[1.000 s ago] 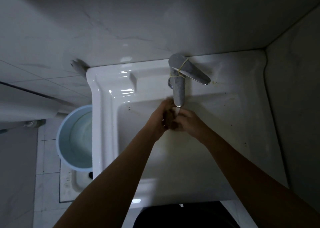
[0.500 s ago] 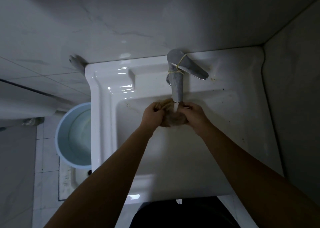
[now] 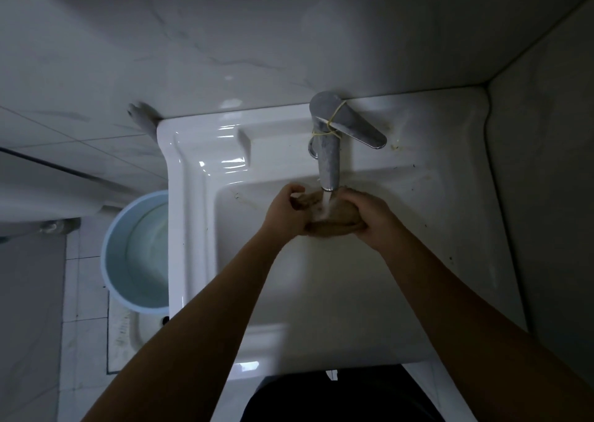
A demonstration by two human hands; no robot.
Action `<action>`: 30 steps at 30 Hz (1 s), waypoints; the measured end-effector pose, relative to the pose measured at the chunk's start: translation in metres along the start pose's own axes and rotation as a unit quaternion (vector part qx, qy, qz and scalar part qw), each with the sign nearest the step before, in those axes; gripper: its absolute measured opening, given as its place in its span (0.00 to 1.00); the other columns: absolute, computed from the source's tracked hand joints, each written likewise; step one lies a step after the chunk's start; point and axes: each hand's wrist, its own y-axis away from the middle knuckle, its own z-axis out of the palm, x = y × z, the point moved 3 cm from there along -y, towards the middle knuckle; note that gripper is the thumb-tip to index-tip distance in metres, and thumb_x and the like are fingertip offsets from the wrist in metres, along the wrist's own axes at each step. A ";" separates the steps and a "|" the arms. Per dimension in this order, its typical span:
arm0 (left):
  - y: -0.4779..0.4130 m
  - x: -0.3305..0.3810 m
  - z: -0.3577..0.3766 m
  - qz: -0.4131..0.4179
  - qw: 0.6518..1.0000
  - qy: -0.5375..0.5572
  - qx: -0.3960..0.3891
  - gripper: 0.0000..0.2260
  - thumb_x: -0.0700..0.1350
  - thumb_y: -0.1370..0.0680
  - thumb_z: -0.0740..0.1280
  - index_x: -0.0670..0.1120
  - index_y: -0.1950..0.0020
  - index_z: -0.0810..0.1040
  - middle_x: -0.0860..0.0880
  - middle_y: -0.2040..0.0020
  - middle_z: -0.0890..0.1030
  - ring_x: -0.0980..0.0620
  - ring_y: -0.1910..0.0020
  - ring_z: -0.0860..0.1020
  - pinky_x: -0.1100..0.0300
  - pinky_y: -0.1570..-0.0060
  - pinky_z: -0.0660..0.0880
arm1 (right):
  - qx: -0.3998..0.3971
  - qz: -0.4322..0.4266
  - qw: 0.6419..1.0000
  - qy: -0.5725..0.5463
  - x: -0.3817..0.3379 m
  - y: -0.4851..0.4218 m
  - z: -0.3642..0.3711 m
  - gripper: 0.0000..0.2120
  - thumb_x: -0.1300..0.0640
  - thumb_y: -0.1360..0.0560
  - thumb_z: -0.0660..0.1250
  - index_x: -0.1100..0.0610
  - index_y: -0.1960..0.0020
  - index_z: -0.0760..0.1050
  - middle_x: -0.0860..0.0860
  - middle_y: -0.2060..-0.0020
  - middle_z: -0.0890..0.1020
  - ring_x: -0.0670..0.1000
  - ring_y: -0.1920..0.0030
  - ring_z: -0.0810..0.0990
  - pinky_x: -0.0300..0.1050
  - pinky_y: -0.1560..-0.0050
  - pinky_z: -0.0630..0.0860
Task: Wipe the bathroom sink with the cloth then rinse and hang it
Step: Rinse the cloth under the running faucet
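You are at the rinse: your left hand [image 3: 284,211] and right hand [image 3: 373,217] both grip the brown cloth [image 3: 334,219] under the faucet [image 3: 328,161] stream, over the sink [image 3: 193,229]. Next, probably wring it, shut the water, then hang it; no hook is visible.

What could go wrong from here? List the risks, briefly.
1. Water runs from the faucet onto the cloth bunched between the left hand and right hand; it may splash over the sink rim.
2. A wet cloth carried off unwrung could drip on the floor near the bucket.
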 end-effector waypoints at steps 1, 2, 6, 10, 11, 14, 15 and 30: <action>-0.003 -0.003 0.000 0.030 0.997 -0.066 0.035 0.21 0.41 0.26 0.72 0.48 0.35 0.73 0.45 0.49 0.81 0.46 0.55 0.81 0.49 0.56 0.83 | -0.016 0.021 0.999 -0.028 -0.001 0.001 0.003 0.21 0.54 0.26 0.72 0.65 0.38 0.80 0.63 0.41 0.82 0.61 0.43 0.82 0.54 0.42 0.79; -0.002 -0.002 -0.001 0.024 0.994 -0.079 0.067 0.21 0.44 0.27 0.72 0.48 0.35 0.73 0.46 0.50 0.82 0.47 0.55 0.81 0.49 0.54 0.82 | -0.040 0.045 0.997 -0.044 -0.002 0.003 0.007 0.24 0.52 0.26 0.71 0.65 0.36 0.78 0.62 0.40 0.82 0.61 0.42 0.82 0.54 0.42 0.79; 0.001 -0.006 0.009 -0.126 0.978 0.125 0.110 0.17 0.44 0.23 0.65 0.42 0.35 0.71 0.41 0.45 0.81 0.49 0.54 0.79 0.52 0.55 0.79 | -0.140 0.060 0.987 -0.052 0.000 0.017 0.028 0.17 0.59 0.25 0.64 0.65 0.39 0.77 0.59 0.59 0.79 0.54 0.62 0.76 0.41 0.65 0.70; 0.013 0.001 0.017 -0.273 0.830 0.486 -0.023 0.17 0.47 0.19 0.56 0.37 0.45 0.78 0.36 0.49 0.82 0.39 0.50 0.79 0.46 0.52 0.76 | -0.101 -0.046 0.987 0.120 -0.006 0.016 0.029 0.14 0.65 0.28 0.64 0.52 0.48 0.82 0.60 0.60 0.81 0.55 0.57 0.80 0.48 0.58 0.76; 0.010 -0.002 0.016 -0.274 0.813 0.512 -0.030 0.18 0.49 0.19 0.55 0.37 0.47 0.79 0.37 0.53 0.83 0.40 0.52 0.80 0.47 0.53 0.76 | -0.063 -0.083 0.975 0.196 -0.009 0.014 0.025 0.16 0.65 0.29 0.64 0.50 0.47 0.82 0.61 0.58 0.81 0.53 0.57 0.80 0.47 0.58 0.76; 0.007 -0.001 0.015 -0.202 0.872 0.440 -0.070 0.18 0.47 0.18 0.59 0.41 0.61 0.82 0.44 0.67 0.82 0.49 0.68 0.81 0.58 0.64 0.78 | 0.019 -0.153 0.964 0.218 -0.016 0.011 0.012 0.20 0.66 0.28 0.65 0.48 0.42 0.81 0.50 0.57 0.84 0.49 0.58 0.82 0.41 0.63 0.77; 0.004 -0.003 0.016 -0.193 0.891 0.402 -0.081 0.12 0.43 0.19 0.62 0.42 0.60 0.81 0.45 0.68 0.81 0.50 0.70 0.81 0.60 0.67 0.78 | 0.040 -0.167 0.964 0.202 -0.018 0.011 0.008 0.21 0.67 0.29 0.65 0.49 0.41 0.81 0.49 0.55 0.85 0.49 0.57 0.82 0.42 0.62 0.78; -0.001 -0.002 0.028 -0.170 0.926 0.335 -0.038 0.16 0.49 0.21 0.68 0.40 0.38 0.80 0.39 0.42 0.83 0.42 0.46 0.82 0.51 0.51 0.80 | 0.056 -0.172 0.943 0.280 -0.016 0.010 0.009 0.07 0.55 0.23 0.68 0.51 0.46 0.80 0.48 0.52 0.84 0.49 0.51 0.82 0.40 0.57 0.76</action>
